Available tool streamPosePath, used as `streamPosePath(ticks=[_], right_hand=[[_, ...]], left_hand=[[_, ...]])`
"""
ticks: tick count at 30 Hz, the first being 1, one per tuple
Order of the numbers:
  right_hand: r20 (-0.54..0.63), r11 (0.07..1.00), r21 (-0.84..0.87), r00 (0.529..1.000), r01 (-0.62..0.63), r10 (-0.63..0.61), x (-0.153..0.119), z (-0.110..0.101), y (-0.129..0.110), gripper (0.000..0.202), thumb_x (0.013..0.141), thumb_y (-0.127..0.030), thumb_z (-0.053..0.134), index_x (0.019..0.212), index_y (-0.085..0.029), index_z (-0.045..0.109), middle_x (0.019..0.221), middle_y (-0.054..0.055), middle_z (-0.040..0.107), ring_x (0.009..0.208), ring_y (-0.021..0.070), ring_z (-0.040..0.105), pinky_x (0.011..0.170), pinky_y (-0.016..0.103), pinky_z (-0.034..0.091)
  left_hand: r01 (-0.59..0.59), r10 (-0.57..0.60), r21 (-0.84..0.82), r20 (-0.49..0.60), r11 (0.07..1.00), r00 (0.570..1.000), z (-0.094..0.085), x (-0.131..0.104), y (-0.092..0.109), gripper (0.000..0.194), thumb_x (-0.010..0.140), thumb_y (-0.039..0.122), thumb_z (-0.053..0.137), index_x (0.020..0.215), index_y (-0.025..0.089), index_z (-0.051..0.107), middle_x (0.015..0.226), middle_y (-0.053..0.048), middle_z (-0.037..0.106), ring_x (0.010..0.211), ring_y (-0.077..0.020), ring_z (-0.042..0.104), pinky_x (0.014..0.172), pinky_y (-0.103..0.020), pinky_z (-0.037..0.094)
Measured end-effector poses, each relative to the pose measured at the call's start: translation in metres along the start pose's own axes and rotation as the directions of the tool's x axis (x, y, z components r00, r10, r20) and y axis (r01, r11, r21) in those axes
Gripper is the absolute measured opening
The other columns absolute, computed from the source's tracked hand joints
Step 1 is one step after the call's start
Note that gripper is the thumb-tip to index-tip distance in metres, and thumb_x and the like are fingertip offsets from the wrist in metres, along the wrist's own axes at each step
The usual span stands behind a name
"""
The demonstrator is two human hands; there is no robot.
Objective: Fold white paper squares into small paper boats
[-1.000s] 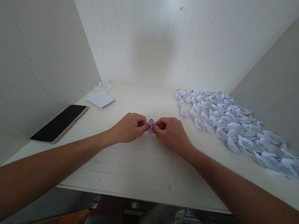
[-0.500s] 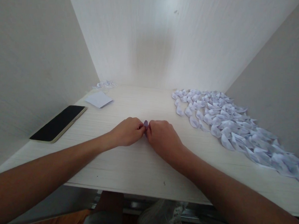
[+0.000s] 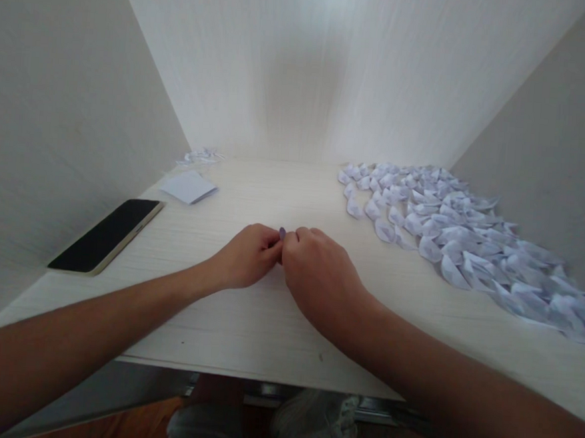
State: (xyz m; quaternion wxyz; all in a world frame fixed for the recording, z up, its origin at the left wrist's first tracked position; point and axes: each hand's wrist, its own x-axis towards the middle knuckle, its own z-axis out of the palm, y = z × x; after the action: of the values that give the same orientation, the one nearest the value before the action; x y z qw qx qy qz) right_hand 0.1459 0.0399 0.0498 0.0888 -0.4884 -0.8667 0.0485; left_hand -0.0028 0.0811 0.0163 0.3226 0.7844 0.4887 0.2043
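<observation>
My left hand [image 3: 252, 256] and my right hand [image 3: 317, 264] meet above the middle of the white table, fingertips pressed together. Between them a small piece of folded paper [image 3: 282, 233], pale violet in the shade, is pinched by both. Only its tip shows; the fingers cover the rest. To the right lies a broad spread of small folded paper boats [image 3: 454, 234], apart from my right hand. A stack of white paper sheets [image 3: 189, 186] rests beyond my left hand.
A black-screened phone [image 3: 105, 236] lies at the table's left side. Thin white paper scraps [image 3: 201, 155] are heaped in the back left corner. Walls enclose the table [image 3: 244, 336] at the left, back and right. Its front edge runs above my legs.
The view has shifted slightly. My hands have closed in further around the folded paper, and less of it shows between the fingers.
</observation>
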Motion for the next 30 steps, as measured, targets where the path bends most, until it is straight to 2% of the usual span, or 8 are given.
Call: streamPosePath(ticks=[6,9,13,16,20,24,27,30], right_hand=[[-0.101,0.988,0.156,0.994,-0.020,0.036,0.009,-0.001,0.029,0.022,0.093,-0.009,0.053,0.092,-0.012,0.075,0.091,0.013,0.075,0.080,0.0214,0.066,0.072,0.031,0.042],[-0.108,0.955,0.298,0.994,-0.001,0.035,0.015,-0.003,0.054,0.021,0.092,-0.013,0.056,0.086,-0.015,0.076,0.082,0.007,0.075,0.071,0.0159,0.062,0.067,0.028,0.038],[-0.017,0.901,0.428,0.997,0.075,-0.075,0.020,0.000,0.073,0.021,0.088,-0.010,0.057,0.080,-0.015,0.075,0.071,0.001,0.071,0.064,0.0116,0.056,0.064,0.025,0.035],[0.031,0.870,0.484,0.992,0.095,-0.126,0.021,0.004,0.076,0.020,0.089,-0.011,0.057,0.084,-0.015,0.076,0.071,0.000,0.071,0.065,0.0106,0.056,0.065,0.024,0.035],[0.058,0.851,0.515,0.986,0.103,-0.154,0.021,0.007,0.074,0.019,0.089,-0.012,0.057,0.090,-0.015,0.076,0.075,0.000,0.073,0.066,0.0104,0.058,0.067,0.024,0.038],[-0.013,0.841,0.530,0.993,0.109,-0.121,0.020,0.009,0.071,0.017,0.088,-0.011,0.059,0.086,-0.016,0.075,0.077,0.001,0.073,0.069,0.0108,0.061,0.068,0.023,0.041],[-0.142,0.838,0.535,0.989,0.108,-0.037,0.019,0.011,0.066,0.011,0.086,-0.010,0.062,0.085,-0.016,0.071,0.078,0.001,0.073,0.069,0.0115,0.063,0.066,0.023,0.043],[-0.255,0.792,0.588,0.967,0.164,-0.011,0.016,0.014,0.061,0.005,0.088,-0.013,0.063,0.090,-0.016,0.067,0.080,0.002,0.073,0.068,0.0119,0.066,0.064,0.023,0.047]], left_hand=[[-0.004,-0.006,-0.095,-0.106,0.995,0.994,0.000,-0.001,-0.006,0.037,0.089,0.041,0.052,0.061,0.017,0.055,0.053,0.002,0.050,0.052,-0.0112,0.043,0.050,-0.024,0.029],[-0.142,0.128,-0.068,-0.177,0.988,0.976,-0.003,-0.006,-0.008,0.025,0.087,0.042,0.067,0.087,0.019,0.058,0.068,0.002,0.059,0.061,-0.0129,0.054,0.055,-0.023,0.038],[-0.366,0.365,0.009,-0.097,0.931,0.926,-0.012,-0.010,-0.010,0.028,0.091,0.029,0.068,0.116,0.021,0.059,0.097,-0.005,0.068,0.079,-0.0157,0.066,0.071,-0.026,0.051],[-0.448,0.452,0.088,-0.036,0.890,0.891,-0.021,-0.008,-0.014,0.016,0.095,0.022,0.060,0.109,0.020,0.068,0.106,-0.009,0.067,0.082,-0.0159,0.064,0.078,-0.028,0.052],[-0.475,0.480,0.186,0.015,0.860,0.877,-0.029,-0.007,-0.018,0.018,0.097,0.025,0.059,0.107,0.023,0.074,0.114,-0.010,0.067,0.092,-0.0185,0.065,0.081,-0.029,0.051],[-0.541,0.545,0.247,0.058,0.804,0.836,-0.030,-0.007,-0.021,0.017,0.097,0.027,0.062,0.107,0.023,0.076,0.110,-0.008,0.069,0.085,-0.0159,0.066,0.075,-0.026,0.051],[-0.584,0.614,0.303,-0.004,0.753,0.789,-0.028,-0.005,-0.023,0.014,0.097,0.025,0.064,0.101,0.022,0.076,0.103,-0.007,0.070,0.080,-0.0138,0.065,0.070,-0.025,0.051],[-0.584,0.655,0.338,-0.147,0.737,0.741,-0.026,-0.003,-0.024,0.010,0.096,0.022,0.065,0.098,0.019,0.074,0.098,-0.006,0.070,0.078,-0.0126,0.065,0.067,-0.024,0.052]])
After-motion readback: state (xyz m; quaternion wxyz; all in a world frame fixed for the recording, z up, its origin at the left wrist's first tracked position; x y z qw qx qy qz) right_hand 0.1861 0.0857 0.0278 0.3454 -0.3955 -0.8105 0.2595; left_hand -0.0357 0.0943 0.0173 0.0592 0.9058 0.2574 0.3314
